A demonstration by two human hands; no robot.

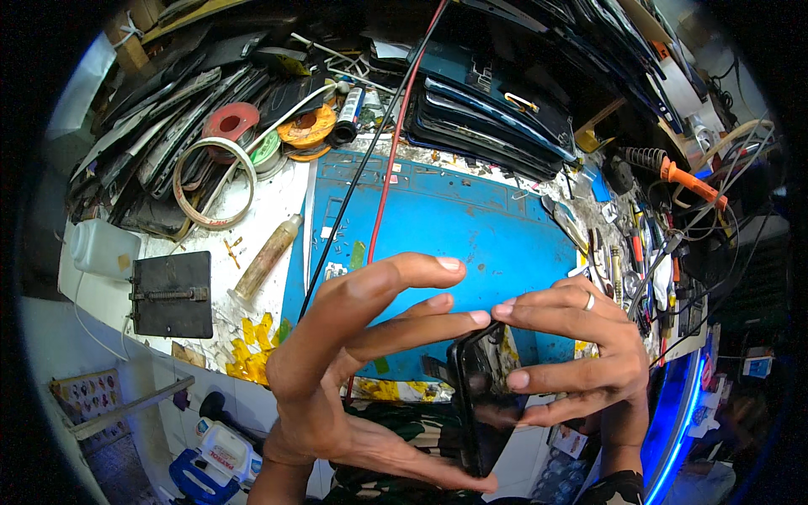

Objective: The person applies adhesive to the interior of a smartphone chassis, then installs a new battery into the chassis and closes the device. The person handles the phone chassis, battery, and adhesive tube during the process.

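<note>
Left hand [337,370] spread wide in the lower middle of the view, thumb stretched low toward the bottom edge, index finger raised free, middle and ring fingertips reaching right to the upper end of a black smartphone [481,402]; not clenched, more a loose cradle, thumb tip under the phone's lower end. Phone held on edge between both hands, long axis running near vertical (top tipped slightly left), dark glass face turned right, above the near edge of the blue work mat [471,215]. Right hand [581,353] just beside it on the other side, ringed finger uppermost, fingers curled onto the glass and the right rim; gripping the phone from that side, so both hands in contact, the right with the firmer wrap. Further off: rolls of tape [227,126] and a glue tube [265,257] at left, red and black leads [379,194] crossing the mat, stacked phone panels [497,118] behind, orange-handled soldering iron [690,181] at right.
</note>
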